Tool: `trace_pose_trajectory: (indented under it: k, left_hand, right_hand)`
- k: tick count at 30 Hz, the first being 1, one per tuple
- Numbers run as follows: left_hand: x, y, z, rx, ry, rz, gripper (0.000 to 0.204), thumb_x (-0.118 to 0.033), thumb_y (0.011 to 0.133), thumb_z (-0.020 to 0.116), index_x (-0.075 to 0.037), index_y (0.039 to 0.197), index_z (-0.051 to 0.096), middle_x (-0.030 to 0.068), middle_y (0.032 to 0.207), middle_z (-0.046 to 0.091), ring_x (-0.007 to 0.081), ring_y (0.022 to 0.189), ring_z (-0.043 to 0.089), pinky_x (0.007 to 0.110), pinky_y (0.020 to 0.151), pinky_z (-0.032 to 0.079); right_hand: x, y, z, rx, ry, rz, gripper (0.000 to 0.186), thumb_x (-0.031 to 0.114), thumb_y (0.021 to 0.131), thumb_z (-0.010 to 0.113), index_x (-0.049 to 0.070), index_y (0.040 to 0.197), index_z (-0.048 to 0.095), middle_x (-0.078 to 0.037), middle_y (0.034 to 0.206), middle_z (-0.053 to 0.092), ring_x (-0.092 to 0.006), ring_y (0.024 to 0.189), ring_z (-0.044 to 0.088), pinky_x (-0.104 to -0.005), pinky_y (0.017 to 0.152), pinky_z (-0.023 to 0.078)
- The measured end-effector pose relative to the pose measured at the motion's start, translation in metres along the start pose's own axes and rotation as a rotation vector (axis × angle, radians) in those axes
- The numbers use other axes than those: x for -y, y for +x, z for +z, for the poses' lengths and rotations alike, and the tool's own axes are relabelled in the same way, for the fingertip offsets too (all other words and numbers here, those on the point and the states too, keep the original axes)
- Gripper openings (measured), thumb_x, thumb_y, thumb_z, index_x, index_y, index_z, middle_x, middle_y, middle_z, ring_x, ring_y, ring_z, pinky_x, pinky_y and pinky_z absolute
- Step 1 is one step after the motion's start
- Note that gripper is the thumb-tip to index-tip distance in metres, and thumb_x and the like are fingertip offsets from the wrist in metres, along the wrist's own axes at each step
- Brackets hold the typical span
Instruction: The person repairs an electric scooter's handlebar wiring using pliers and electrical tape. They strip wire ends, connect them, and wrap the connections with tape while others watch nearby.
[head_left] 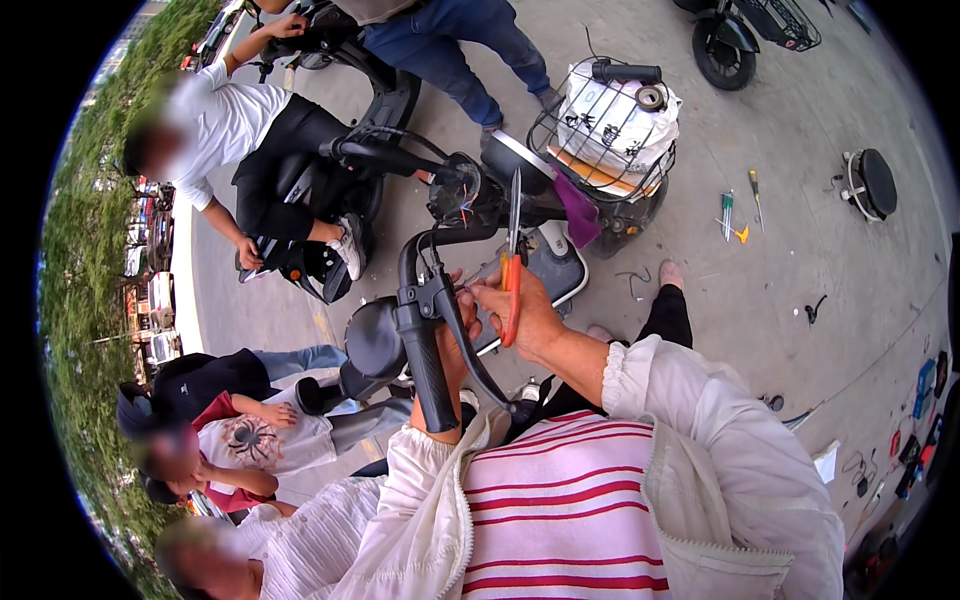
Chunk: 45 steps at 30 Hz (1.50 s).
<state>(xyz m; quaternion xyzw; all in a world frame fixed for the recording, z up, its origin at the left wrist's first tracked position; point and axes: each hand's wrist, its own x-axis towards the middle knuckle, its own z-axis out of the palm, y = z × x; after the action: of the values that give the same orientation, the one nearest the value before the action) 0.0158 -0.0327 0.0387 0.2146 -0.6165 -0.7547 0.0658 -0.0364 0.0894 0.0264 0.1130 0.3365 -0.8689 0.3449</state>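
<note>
In my right hand (527,312) are scissors with orange handles (513,300), their blades pointing away from me. The thumb and fingertips of that hand press together near the brake lever, close to my left fingers. My left hand (464,335) is behind the black lever (462,335) and handlebar grip (426,372), partly hidden, its fingers curled; whatever is between them is too small to make out. The handlebar belongs to an electric scooter whose front is opened up, with loose wires (466,208) showing in the middle.
A wire basket (600,130) holds a white bag. Screwdrivers (757,200) and a round black stool (872,185) are on the ground to the right. A person in white sits on another scooter at left; several people stand nearby. More tools (925,390) lie far right.
</note>
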Motion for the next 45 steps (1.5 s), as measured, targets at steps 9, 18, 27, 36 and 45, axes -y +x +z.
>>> trace_pose_trajectory:
  k: [9, 18, 27, 36, 45]
  left_hand:
    - [0.007, 0.005, -0.013, 0.113, 0.059, 0.117, 0.040, -0.010, 0.091, 0.066, -0.001, 0.125, 0.049, 0.0060, 0.095, 0.060, 0.0122, 0.068, 0.057, 0.026, 0.053, 0.047]
    - [-0.004, 0.042, -0.070, 0.165, -0.499, -0.613, 0.030, -0.024, 0.092, 0.057, -0.003, 0.113, 0.060, 0.0169, 0.102, 0.065, 0.0238, 0.085, 0.067, 0.031, 0.064, 0.057]
    - [-0.029, 0.076, -0.060, 0.524, -0.162, -0.706, 0.026, -0.021, 0.091, 0.065, -0.004, 0.108, 0.054, 0.0012, 0.078, 0.056, 0.0120, 0.065, 0.056, 0.029, 0.070, 0.059]
    - [-0.067, 0.085, -0.037, 0.572, 0.164, -0.568, 0.047, -0.015, 0.078, 0.074, 0.003, 0.115, 0.052, 0.0108, 0.080, 0.064, 0.0236, 0.075, 0.069, 0.033, 0.067, 0.058]
    - [-0.068, 0.084, -0.042, 0.436, 0.188, -0.611, 0.026, -0.010, 0.083, 0.071, 0.000, 0.102, 0.056, 0.0110, 0.079, 0.064, 0.0223, 0.071, 0.067, 0.032, 0.062, 0.056]
  right_hand:
    - [-0.008, 0.003, 0.001, 0.002, 0.052, -0.060, 0.022, 0.004, 0.084, 0.068, 0.005, 0.091, 0.047, -0.006, 0.076, 0.058, -0.0113, 0.054, 0.051, -0.0236, 0.044, 0.038]
    - [-0.009, 0.008, -0.005, -0.012, 0.036, 0.016, 0.024, 0.009, 0.083, 0.070, 0.006, 0.089, 0.048, -0.004, 0.071, 0.054, -0.0084, 0.050, 0.046, -0.0218, 0.042, 0.035]
    - [-0.007, 0.019, -0.006, 0.024, 0.029, -0.025, 0.024, 0.010, 0.082, 0.071, 0.005, 0.087, 0.048, -0.001, 0.066, 0.049, -0.0082, 0.050, 0.045, -0.0227, 0.043, 0.034]
    - [0.000, 0.020, 0.002, 0.005, 0.120, -0.022, 0.027, 0.007, 0.080, 0.072, 0.006, 0.088, 0.046, -0.001, 0.063, 0.048, -0.0090, 0.046, 0.044, -0.0228, 0.040, 0.033]
    - [-0.004, 0.023, 0.006, -0.053, 0.106, 0.037, 0.025, 0.002, 0.077, 0.071, 0.004, 0.089, 0.048, -0.002, 0.066, 0.050, -0.0089, 0.049, 0.045, -0.0247, 0.043, 0.034]
